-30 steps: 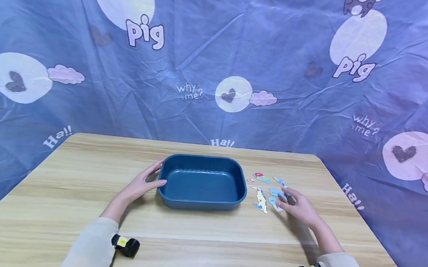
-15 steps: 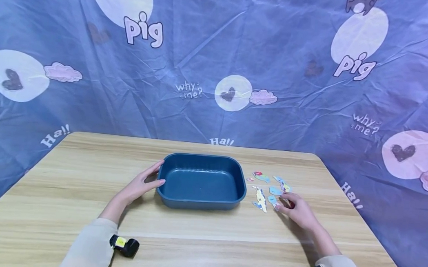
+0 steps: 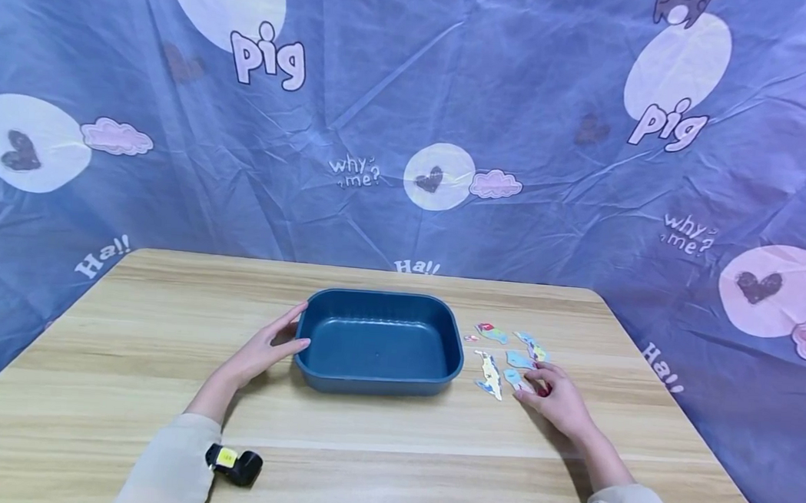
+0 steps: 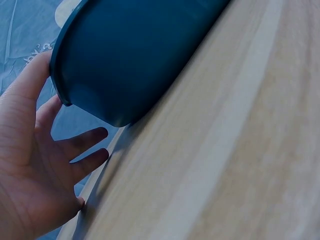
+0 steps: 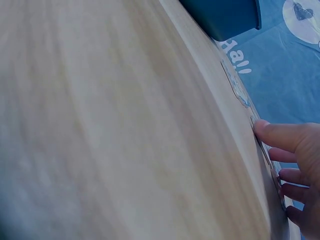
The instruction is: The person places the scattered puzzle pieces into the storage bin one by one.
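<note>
My left hand (image 3: pixel 254 356) lies against the left end of a dark blue rectangular tub (image 3: pixel 377 387), thumb and index finger touching its rim and the other fingers spread in the left wrist view. Right of the tub are several flat, irregular printed cut-out pieces. My right hand (image 3: pixel 563 404) is low over the nearest ones, its thumb by the near edge of a light blue piece (image 3: pixel 516 378) and its index finger on the far side. A dark red patch shows under the palm. In the right wrist view the thumb touches a flat piece's edge; the other fingers bend loosely.
A yellow and white piece (image 3: pixel 489 376), a red and green piece (image 3: pixel 491 332), a tiny pink piece (image 3: pixel 471 338) and another light blue piece (image 3: pixel 519 359) lie between tub and right hand. The wooden table (image 3: pixel 363 457) meets a blue printed cloth (image 3: pixel 350 217) behind.
My right hand has come slightly nearer and down, its fingers now closer around the near light blue piece. My left hand and the tub have stayed in place.
</note>
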{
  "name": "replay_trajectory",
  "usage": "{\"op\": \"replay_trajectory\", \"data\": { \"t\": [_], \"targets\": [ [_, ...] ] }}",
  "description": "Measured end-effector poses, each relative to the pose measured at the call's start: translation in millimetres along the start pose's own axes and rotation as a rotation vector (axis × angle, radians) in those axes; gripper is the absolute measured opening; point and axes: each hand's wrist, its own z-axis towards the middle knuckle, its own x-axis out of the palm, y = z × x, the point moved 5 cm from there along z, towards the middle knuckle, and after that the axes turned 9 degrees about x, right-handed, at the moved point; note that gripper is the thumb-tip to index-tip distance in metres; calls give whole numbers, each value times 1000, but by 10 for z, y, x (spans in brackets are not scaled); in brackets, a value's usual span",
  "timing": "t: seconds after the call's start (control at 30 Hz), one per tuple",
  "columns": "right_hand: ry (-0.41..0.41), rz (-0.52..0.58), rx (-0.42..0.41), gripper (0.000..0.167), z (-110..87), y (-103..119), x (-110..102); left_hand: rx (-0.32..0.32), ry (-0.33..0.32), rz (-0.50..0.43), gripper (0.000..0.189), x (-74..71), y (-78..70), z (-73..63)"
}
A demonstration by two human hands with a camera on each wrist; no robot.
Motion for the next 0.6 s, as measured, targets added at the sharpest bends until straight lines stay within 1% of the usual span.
{"op": "replay_trajectory", "data": {
  "t": [0.13,0.37,0.6],
  "targets": [
    [-13,-4,-6,37,-2,6,3,6,-3,-5,65,-5,23,3],
    [-27,13,-4,24,-7,9,-1,-2,-6,-14,65,-2,42,8],
    [-41,11,-12,21,-11,10,-13,-5,1,-35,65,1,55,11]
  ]
}}
